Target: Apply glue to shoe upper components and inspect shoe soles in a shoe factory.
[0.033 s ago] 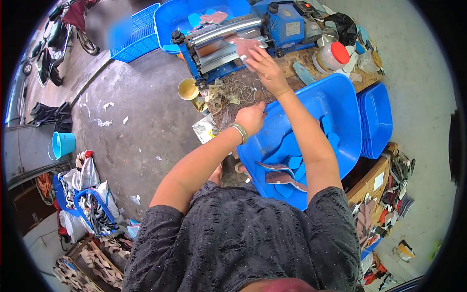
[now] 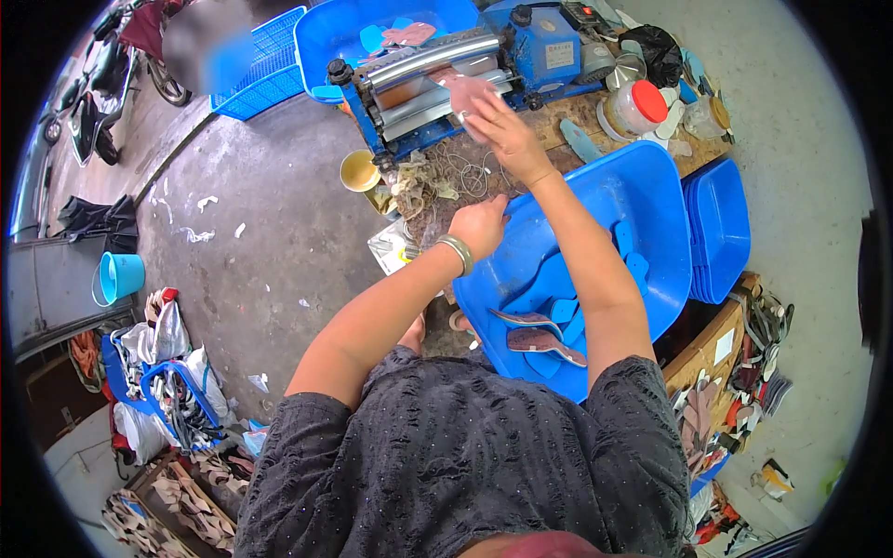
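My right hand (image 2: 507, 139) is at the roller machine (image 2: 437, 84), its fingers on the near end of a flat pink insole-shaped piece (image 2: 468, 91). The far end of that piece lies against the metal rollers. Beside the left rim of a blue basin (image 2: 605, 200) is my left hand (image 2: 479, 230), its fingers curled and a metal bangle on the wrist; what they hold, if anything, is hidden. In the basin lie several blue insole-shaped pieces (image 2: 539, 284) and pinkish-brown ones with pale edges (image 2: 544, 342).
Behind the machine stands another blue basin (image 2: 321, 42) with pink and blue pieces. A yellow bowl (image 2: 359, 171), loose scraps and cord (image 2: 423, 181), and a red-lidded jar (image 2: 642, 107) surround it. Stacked blue basins (image 2: 721, 232) stand at the right, a light-blue bucket (image 2: 119, 277) far left.
My right hand and the pink piece have shifted very slightly at the rollers. My left hand stays in place.
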Available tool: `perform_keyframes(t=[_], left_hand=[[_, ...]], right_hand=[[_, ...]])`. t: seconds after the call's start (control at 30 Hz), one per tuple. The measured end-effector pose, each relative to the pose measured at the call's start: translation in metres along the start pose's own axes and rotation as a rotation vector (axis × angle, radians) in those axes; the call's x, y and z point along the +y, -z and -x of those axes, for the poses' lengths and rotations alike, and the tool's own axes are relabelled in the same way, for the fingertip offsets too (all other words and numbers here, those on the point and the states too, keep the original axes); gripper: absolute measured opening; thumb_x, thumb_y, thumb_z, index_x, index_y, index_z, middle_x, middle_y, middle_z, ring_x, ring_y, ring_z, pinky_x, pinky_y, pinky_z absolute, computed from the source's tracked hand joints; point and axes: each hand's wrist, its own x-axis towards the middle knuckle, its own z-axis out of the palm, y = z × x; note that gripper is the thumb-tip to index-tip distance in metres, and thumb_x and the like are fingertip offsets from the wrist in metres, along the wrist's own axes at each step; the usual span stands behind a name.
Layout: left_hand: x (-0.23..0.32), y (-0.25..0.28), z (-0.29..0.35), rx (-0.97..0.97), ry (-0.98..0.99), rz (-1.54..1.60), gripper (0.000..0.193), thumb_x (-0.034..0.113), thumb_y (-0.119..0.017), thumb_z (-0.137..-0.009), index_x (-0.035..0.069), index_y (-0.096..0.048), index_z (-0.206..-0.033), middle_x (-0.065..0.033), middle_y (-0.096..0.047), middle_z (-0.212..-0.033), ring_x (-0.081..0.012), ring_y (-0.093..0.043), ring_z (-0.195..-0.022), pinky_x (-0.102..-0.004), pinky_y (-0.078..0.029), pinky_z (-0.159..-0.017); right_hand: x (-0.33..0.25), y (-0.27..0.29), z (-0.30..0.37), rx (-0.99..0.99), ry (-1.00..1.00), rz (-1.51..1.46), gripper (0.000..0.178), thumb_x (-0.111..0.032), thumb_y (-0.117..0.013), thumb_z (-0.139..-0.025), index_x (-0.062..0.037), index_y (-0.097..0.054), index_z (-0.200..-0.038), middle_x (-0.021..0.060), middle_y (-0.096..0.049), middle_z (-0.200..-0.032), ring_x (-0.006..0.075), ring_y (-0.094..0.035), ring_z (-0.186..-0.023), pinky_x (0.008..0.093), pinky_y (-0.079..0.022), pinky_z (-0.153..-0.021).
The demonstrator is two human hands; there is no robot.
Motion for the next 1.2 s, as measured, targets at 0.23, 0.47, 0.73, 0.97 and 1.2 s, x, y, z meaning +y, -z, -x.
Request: perform_keyframes(t=[0.23, 0.47, 0.73, 0.97, 1.2], left_hand=[[0.005, -0.004, 0.008, -0.016, 0.003, 0.001, 0.024, 0.021, -0.056, -0.086, 0.004, -0.052, -0.103, -0.0215, -0.064, -0.088, -0.0378, -0.063, -0.081, -0.0481, -0.049, -0.072], [-0.009, -0.008, 0.004, 0.097, -0.025, -0.063, 0.024, 0.026, -0.054, -0.086, 0.008, -0.053, -0.101, -0.0214, -0.064, -0.084, -0.0413, -0.062, -0.077, -0.0504, -0.049, -0.068], [0.015, -0.001, -0.004, -0.017, 0.005, -0.097, 0.028, 0.026, -0.054, -0.088, 0.006, -0.053, -0.109, -0.0212, -0.065, -0.091, -0.0392, -0.063, -0.083, -0.0485, -0.048, -0.075], [0.009, 0.007, 0.007, -0.024, 0.056, -0.096, 0.023, 0.023, -0.053, -0.088, 0.005, -0.052, -0.103, -0.0227, -0.064, -0.091, -0.0393, -0.062, -0.085, -0.0489, -0.048, -0.075], [0.014, 0.003, 0.004, -0.016, 0.049, -0.023, 0.027, 0.024, -0.055, -0.088, 0.005, -0.053, -0.107, -0.0238, -0.064, -0.093, -0.0399, -0.062, -0.088, -0.049, -0.048, -0.077]], right_hand=[[-0.011, 0.028, 0.035, -0.195, -0.333, 0.159, 0.069, -0.021, -0.07, -0.076, -0.0204, -0.04, -0.138, 0.0079, -0.023, -0.151, 0.0337, -0.021, -0.139, 0.0569, -0.025, -0.106], [-0.012, 0.113, 0.099, 0.1, -0.429, 0.02, 0.044, -0.019, -0.066, -0.079, -0.0125, -0.056, -0.122, 0.012, -0.046, -0.136, 0.0326, -0.048, -0.119, 0.041, -0.042, -0.095], [0.015, 0.085, 0.254, -0.675, -1.313, -0.087, 0.047, -0.033, -0.067, -0.081, -0.0041, -0.057, -0.116, 0.0167, -0.066, -0.094, 0.03, -0.066, -0.079, 0.038, -0.053, -0.071], [-0.039, 0.032, 0.258, -0.426, -1.538, -0.137, 0.074, -0.051, -0.065, -0.078, -0.0106, -0.043, -0.136, 0.0194, -0.064, -0.106, 0.027, -0.068, -0.069, 0.0371, -0.054, -0.065], [-0.027, 0.033, 0.28, -0.63, -0.851, 0.464, 0.062, -0.033, -0.078, -0.067, -0.0195, -0.056, -0.123, 0.0183, -0.063, -0.095, 0.0328, -0.062, -0.095, 0.0409, -0.051, -0.077]])
